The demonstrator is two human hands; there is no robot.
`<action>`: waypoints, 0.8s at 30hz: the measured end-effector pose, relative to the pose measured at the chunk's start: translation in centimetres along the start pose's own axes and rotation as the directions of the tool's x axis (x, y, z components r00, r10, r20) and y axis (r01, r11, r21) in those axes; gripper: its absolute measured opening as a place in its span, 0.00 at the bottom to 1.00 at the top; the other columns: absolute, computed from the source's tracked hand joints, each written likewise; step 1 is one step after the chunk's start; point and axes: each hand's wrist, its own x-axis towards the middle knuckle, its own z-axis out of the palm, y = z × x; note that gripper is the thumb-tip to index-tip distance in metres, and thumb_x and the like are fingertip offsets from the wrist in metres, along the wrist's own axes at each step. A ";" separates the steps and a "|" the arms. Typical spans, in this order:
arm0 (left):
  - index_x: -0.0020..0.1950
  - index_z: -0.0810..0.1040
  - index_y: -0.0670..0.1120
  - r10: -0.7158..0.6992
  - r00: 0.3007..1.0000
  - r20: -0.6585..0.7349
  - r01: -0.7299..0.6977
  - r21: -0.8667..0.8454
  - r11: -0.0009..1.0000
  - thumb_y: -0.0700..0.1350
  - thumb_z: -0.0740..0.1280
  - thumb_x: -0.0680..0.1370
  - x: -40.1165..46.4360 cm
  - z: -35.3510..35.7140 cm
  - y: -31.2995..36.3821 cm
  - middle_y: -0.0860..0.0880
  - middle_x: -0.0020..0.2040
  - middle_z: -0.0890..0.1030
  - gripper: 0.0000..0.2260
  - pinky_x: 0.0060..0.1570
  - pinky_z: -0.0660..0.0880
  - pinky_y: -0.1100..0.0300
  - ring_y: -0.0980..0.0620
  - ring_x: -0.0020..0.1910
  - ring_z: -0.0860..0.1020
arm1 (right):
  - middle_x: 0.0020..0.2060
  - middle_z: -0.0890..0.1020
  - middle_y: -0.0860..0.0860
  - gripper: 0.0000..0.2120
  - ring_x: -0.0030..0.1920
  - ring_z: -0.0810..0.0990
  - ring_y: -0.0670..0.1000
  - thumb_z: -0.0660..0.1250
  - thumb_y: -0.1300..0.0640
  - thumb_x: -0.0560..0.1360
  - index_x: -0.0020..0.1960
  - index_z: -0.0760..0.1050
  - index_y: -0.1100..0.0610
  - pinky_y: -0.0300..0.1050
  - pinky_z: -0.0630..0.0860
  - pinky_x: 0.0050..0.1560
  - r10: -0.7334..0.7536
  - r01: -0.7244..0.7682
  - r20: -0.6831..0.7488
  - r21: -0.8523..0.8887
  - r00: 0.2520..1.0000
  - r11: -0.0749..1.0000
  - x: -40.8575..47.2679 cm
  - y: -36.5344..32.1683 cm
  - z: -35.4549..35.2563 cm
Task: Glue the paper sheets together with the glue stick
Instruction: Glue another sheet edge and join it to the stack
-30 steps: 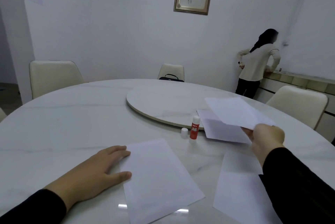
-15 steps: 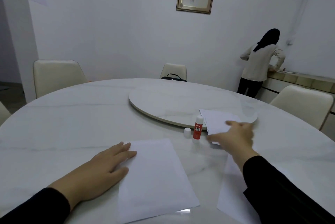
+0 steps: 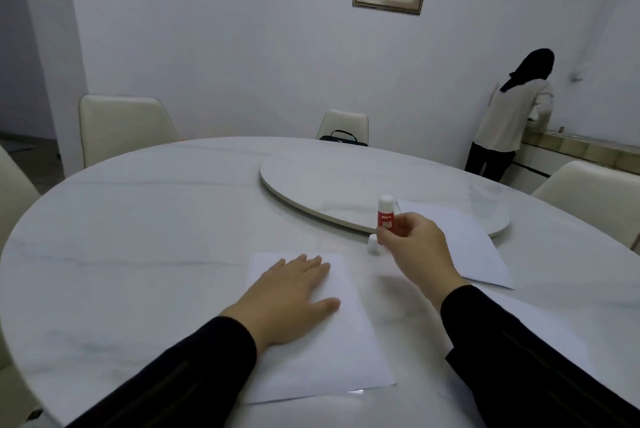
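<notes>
The right hand [image 3: 412, 247] was the grip, pinching the upright glue stick [image 3: 385, 216] by its lower body, cap off. The sheet [image 3: 311, 330] to be glued lay below and left of it, on the desk [image 3: 138, 219], pressed under the flat left hand [image 3: 294, 292].

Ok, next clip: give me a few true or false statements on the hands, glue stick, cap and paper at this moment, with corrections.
1. The right hand grips the glue stick. True.
2. The glue stick's cap is on it. False: the small white cap stands on the table, just left of the right hand.
3. The left hand lies flat on the near paper sheet. True.
4. The left hand's fingers pinch a sheet edge. False: they lie straight on top of the sheet.
5. Another sheet lies partly on the turntable. True.
</notes>
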 end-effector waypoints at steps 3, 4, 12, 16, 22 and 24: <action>0.76 0.51 0.55 -0.016 1.000 0.026 0.014 0.078 0.997 0.61 0.52 0.77 -0.1 0.4 -0.3 0.56 0.78 0.49 0.29 0.74 0.41 0.57 0.57 0.76 0.47 | 0.35 0.81 0.47 0.04 0.29 0.76 0.40 0.73 0.53 0.68 0.42 0.81 0.52 0.28 0.68 0.26 -0.054 0.049 0.100 0.045 0.994 0.998 -0.1 -0.9 0.1; 0.76 0.50 0.55 -0.017 0.999 0.031 0.014 0.091 0.996 0.61 0.51 0.78 -0.1 0.4 -0.3 0.57 0.78 0.48 0.29 0.74 0.41 0.56 0.57 0.76 0.46 | 0.35 0.81 0.48 0.06 0.28 0.76 0.40 0.74 0.54 0.67 0.42 0.82 0.54 0.30 0.69 0.28 -0.046 0.037 0.099 0.090 0.994 0.995 -0.1 -1.1 0.3; 0.77 0.46 0.54 -0.026 0.996 0.081 0.013 0.147 0.989 0.61 0.48 0.78 0.1 0.3 -0.2 0.57 0.78 0.45 0.29 0.75 0.41 0.56 0.58 0.76 0.44 | 0.38 0.81 0.55 0.07 0.32 0.77 0.49 0.68 0.55 0.74 0.46 0.76 0.59 0.45 0.75 0.36 -0.006 -0.019 0.116 0.213 0.993 0.977 -0.1 -0.9 3.3; 0.77 0.46 0.54 -0.036 0.995 0.097 0.020 0.158 0.987 0.61 0.48 0.78 0.2 0.3 -0.2 0.57 0.78 0.45 0.29 0.75 0.41 0.55 0.58 0.76 0.43 | 0.40 0.80 0.53 0.09 0.40 0.78 0.54 0.65 0.54 0.76 0.46 0.72 0.60 0.48 0.75 0.42 -0.067 0.055 0.193 0.068 0.979 0.996 0.1 -0.8 4.5; 0.77 0.45 0.55 -0.035 0.994 0.104 0.017 0.163 0.987 0.61 0.48 0.78 0.3 0.4 -0.3 0.57 0.78 0.45 0.29 0.74 0.40 0.56 0.58 0.76 0.43 | 0.39 0.79 0.48 0.05 0.38 0.77 0.48 0.64 0.55 0.76 0.47 0.72 0.57 0.40 0.69 0.37 -0.144 0.178 0.336 -0.072 0.931 0.981 0.4 -1.4 4.6; 0.77 0.45 0.55 -0.036 0.994 0.102 0.019 0.164 0.986 0.61 0.48 0.78 0.3 0.4 -0.3 0.57 0.78 0.45 0.29 0.74 0.41 0.56 0.57 0.76 0.44 | 0.41 0.79 0.50 0.06 0.40 0.76 0.50 0.64 0.54 0.76 0.47 0.73 0.57 0.41 0.69 0.38 -0.160 0.204 0.350 -0.092 0.923 0.975 0.5 -1.6 4.1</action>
